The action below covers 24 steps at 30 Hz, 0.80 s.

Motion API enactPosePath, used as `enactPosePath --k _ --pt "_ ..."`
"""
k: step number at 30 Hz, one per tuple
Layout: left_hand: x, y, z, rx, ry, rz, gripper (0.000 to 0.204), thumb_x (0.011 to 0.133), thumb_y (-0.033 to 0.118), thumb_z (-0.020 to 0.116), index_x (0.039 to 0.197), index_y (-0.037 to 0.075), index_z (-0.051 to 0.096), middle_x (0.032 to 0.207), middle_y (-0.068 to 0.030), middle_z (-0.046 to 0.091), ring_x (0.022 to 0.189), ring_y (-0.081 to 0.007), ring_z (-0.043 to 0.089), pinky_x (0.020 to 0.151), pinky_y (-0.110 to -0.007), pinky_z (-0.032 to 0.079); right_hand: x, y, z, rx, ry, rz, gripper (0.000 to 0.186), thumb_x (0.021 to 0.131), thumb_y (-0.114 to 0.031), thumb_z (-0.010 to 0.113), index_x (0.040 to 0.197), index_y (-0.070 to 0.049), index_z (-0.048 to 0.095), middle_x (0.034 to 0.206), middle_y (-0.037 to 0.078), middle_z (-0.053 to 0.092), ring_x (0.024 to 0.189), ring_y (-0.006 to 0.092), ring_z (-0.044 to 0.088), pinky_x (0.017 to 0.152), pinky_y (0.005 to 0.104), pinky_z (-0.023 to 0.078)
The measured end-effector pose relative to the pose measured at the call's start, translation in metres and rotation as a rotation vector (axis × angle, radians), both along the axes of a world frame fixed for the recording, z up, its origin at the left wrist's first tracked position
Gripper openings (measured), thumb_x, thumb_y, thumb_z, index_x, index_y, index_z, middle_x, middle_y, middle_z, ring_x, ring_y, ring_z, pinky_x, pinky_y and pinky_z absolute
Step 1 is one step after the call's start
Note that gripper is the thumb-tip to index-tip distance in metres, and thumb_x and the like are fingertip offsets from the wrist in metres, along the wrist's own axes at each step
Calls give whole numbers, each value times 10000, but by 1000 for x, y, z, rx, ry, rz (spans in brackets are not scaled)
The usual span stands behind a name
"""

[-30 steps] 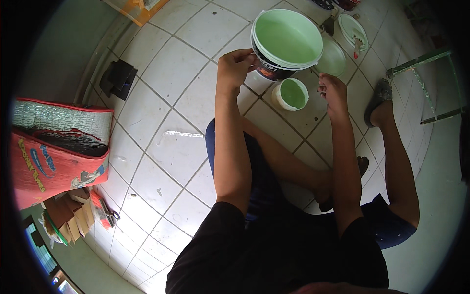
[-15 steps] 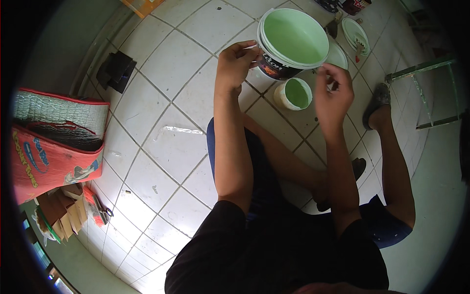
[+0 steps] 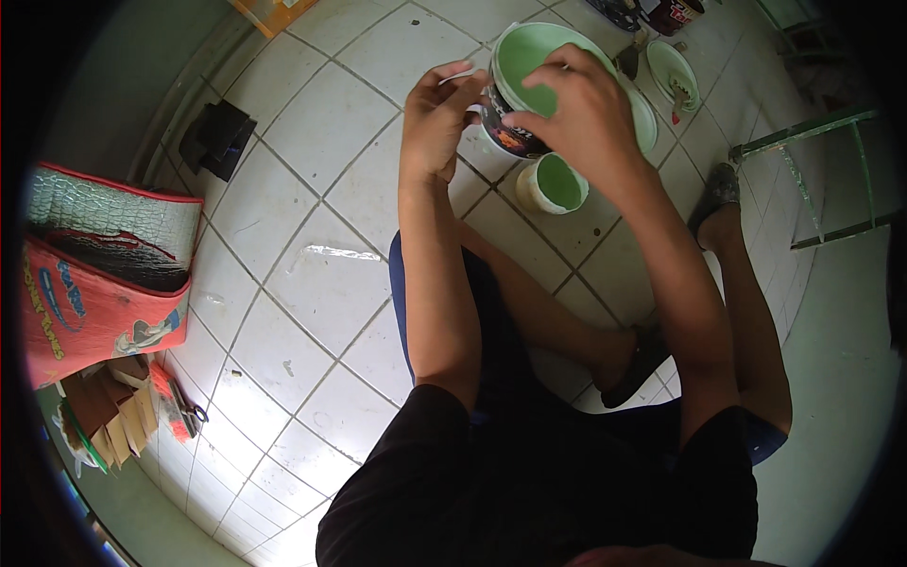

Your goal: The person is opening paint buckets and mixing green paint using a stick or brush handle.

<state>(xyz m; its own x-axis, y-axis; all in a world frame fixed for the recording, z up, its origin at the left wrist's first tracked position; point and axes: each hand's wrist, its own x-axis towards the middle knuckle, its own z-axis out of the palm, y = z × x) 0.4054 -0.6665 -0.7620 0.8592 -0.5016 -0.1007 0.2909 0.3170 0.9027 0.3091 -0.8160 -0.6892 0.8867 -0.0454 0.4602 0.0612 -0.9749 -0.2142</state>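
A white-rimmed paint bucket [image 3: 515, 118] with a dark label and pale green paint inside stands on the floor before me. My left hand [image 3: 439, 118] is at its left side, fingers pinched at a thin white strip [image 3: 458, 76]; whether this belongs to the bucket I cannot tell. Across the bucket's front and opening reaches my right hand [image 3: 581, 109], thumb and fingers apart and curved, holding nothing I can see. It hides much of the rim. Nearer me is a small white tub [image 3: 536, 189] with green paint inside.
A round lid [image 3: 645, 123] lies beside the bucket. Farther right a brush [image 3: 678, 99] rests on another lid [image 3: 661, 61]. A green metal frame [image 3: 803, 137] stands at right. On the left are a red insulated bag [image 3: 104, 312], a dark box [image 3: 219, 142] and scissors [image 3: 196, 413].
My right hand has left the bucket's right side and swung left and up over its front and opening. My left hand stays at the left side, slightly shifted.
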Motion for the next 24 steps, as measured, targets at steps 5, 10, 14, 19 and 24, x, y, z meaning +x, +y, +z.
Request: enactPosePath --k 5,10,14,19,24 --pt "6 -3 -42 299 89 100 555 886 204 744 1306 -77 515 1122 -159 713 970 -241 667 791 -343 563 -14 17 -14 35 29 -33 299 702 -156 865 902 -44 674 963 83 622 937 282 626 828 406 520" --pt "-1 -13 -32 309 71 32 562 898 212 728 1313 -95 507 1048 -168 741 966 -244 680 799 -354 557 -35 6 -26 79 -4 -156 283 722 -141 851 919 -59 666 954 80 612 923 282 622 819 412 517" --pt "-2 -6 -23 292 42 61 518 913 213 711 1299 -77 524 1037 -146 753 949 -213 678 798 -339 522 -41 4 -26 115 -6 -172 298 721 -147 854 941 -56 675 958 79 610 941 276 616 831 407 516" --pt "-3 -1 2 221 9 44 472 921 213 706 1279 -42 535 1071 -137 750 936 -189 666 811 -315 499 -27 5 -16 -8 -69 -59 335 722 -152 857 990 -35 693 1024 93 629 998 280 601 856 403 509" --pt "-7 -5 14 -16 -27 -19 468 929 230 714 1271 -20 515 1107 -144 738 950 -173 645 818 -296 487 4 -13 2 -40 18 -41 261 799 -180 787 983 -26 686 881 121 665 889 300 626 824 426 523"
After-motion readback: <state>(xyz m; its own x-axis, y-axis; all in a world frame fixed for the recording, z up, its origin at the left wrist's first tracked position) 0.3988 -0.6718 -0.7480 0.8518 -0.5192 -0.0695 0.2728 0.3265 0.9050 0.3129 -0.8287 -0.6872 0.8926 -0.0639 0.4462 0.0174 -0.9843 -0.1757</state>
